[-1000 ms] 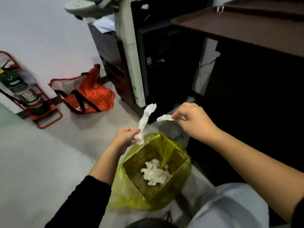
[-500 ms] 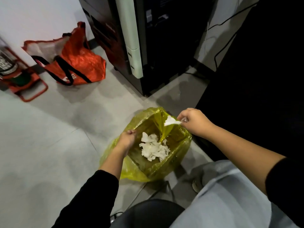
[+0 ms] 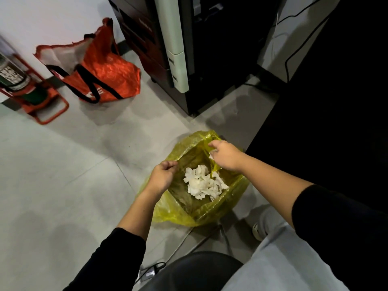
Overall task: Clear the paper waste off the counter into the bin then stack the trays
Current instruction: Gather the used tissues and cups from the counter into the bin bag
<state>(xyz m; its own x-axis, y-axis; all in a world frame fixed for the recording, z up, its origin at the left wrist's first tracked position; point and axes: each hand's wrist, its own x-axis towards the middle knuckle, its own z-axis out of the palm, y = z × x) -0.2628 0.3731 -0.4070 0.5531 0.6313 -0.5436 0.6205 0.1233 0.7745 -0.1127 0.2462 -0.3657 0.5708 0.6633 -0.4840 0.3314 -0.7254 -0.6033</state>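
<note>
Head view: orange bag (image 3: 98, 74), copier (image 3: 178, 45) beyond bin (image 3: 201, 213)

The mouth of the yellow plastic-lined bin (image 3: 195, 215) stands open above a heap of crumpled white paper (image 3: 202, 183). A tall dark office printer (image 3: 189, 49) looms behind it, a black counter front (image 3: 336, 122) close on its right. Bare grey floor (image 3: 63, 185) lies leftward, up to an orange woven tote bag (image 3: 105, 74).

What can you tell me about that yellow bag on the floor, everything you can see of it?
The yellow bag looks like thin, see-through plastic, crinkled and glossy. It lines a squarish bin standing on the grey floor, beside a dark cabinet, its edge folded over the rim. Its mouth is open, and a heap of crumpled white paper lies at the bottom. The left hand hovers at the near-left rim; the right hand is over the far rim, white paper showing under it. Whether either touches the bag is unclear.
</note>
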